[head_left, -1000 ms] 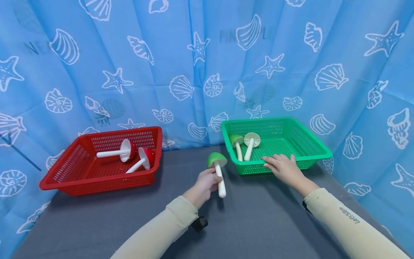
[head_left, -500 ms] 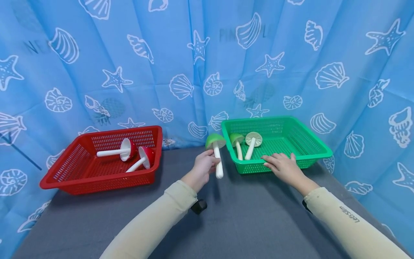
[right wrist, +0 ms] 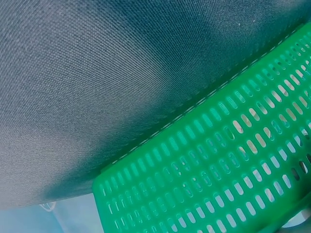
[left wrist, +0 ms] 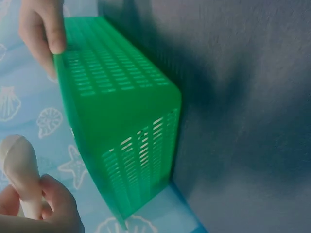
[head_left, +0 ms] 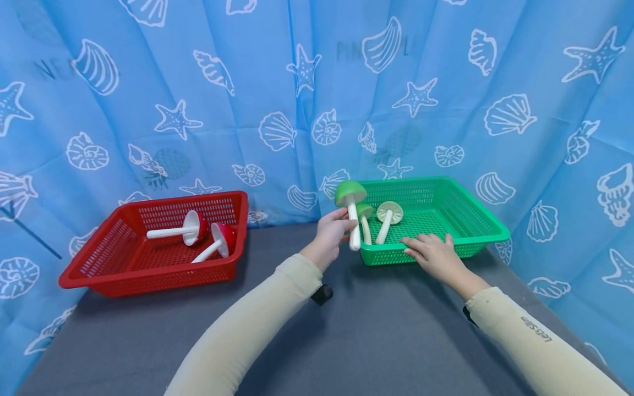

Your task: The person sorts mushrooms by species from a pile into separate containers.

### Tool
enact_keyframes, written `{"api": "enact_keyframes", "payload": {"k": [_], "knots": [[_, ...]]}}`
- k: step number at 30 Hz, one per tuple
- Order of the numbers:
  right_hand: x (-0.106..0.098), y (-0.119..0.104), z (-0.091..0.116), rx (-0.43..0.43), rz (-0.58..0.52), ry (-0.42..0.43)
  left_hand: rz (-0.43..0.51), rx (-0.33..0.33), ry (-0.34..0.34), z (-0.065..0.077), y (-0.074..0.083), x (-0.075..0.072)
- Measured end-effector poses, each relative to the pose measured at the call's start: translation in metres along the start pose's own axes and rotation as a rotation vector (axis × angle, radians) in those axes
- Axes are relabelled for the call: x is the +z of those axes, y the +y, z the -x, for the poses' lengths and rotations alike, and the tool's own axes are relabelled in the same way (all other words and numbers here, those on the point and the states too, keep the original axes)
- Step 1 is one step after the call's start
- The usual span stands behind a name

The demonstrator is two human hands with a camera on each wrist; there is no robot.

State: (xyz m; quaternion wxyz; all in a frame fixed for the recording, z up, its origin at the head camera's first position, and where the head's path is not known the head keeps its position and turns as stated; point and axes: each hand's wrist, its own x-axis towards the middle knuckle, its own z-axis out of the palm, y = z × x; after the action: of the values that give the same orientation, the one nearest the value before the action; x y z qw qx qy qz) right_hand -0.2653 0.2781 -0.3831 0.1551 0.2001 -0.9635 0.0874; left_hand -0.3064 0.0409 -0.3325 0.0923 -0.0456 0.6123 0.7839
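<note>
My left hand (head_left: 333,234) pinches the white stem of a green-capped toy mushroom (head_left: 350,193), held cap up at the left edge of the green basket (head_left: 470,241). In the left wrist view the stem (left wrist: 20,162) shows between thumb and fingers, outside the basket's rim. Inside the basket lie another green-capped mushroom (head_left: 365,211), partly covered by the held one, and a mushroom with its pale underside showing (head_left: 389,213). My right hand (head_left: 436,257) rests on the basket's front rim, fingers extended. The right wrist view shows only the basket's slotted wall (right wrist: 204,165) and cloth.
A red basket (head_left: 158,280) stands on the left, holding a red-capped mushroom (head_left: 194,227) and a second red-capped mushroom (head_left: 224,240). Grey cloth (head_left: 386,330) covers the table. Behind the baskets hangs a blue curtain (head_left: 223,137) with shell prints.
My left hand has lifted the green-capped mushroom and carried it right and away from me, from beside the green basket to its left rim. The right hand has stayed on the rim.
</note>
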Motion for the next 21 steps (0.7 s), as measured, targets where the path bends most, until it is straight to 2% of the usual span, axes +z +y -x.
{"api": "enact_keyframes", "payload": {"k": [6,13,21], "knots": [[0.001,0.0,0.001,-0.002,-0.003,0.006,-0.065,0.057,-0.012,-0.014,-0.003,0.021],[-0.001,0.0,0.001,0.009,0.007,0.007,-0.085,0.101,0.002,-0.021,-0.013,0.046],[0.0,0.001,0.002,0.003,0.0,0.014,-0.247,0.162,0.039,-0.031,-0.028,0.06]]}}
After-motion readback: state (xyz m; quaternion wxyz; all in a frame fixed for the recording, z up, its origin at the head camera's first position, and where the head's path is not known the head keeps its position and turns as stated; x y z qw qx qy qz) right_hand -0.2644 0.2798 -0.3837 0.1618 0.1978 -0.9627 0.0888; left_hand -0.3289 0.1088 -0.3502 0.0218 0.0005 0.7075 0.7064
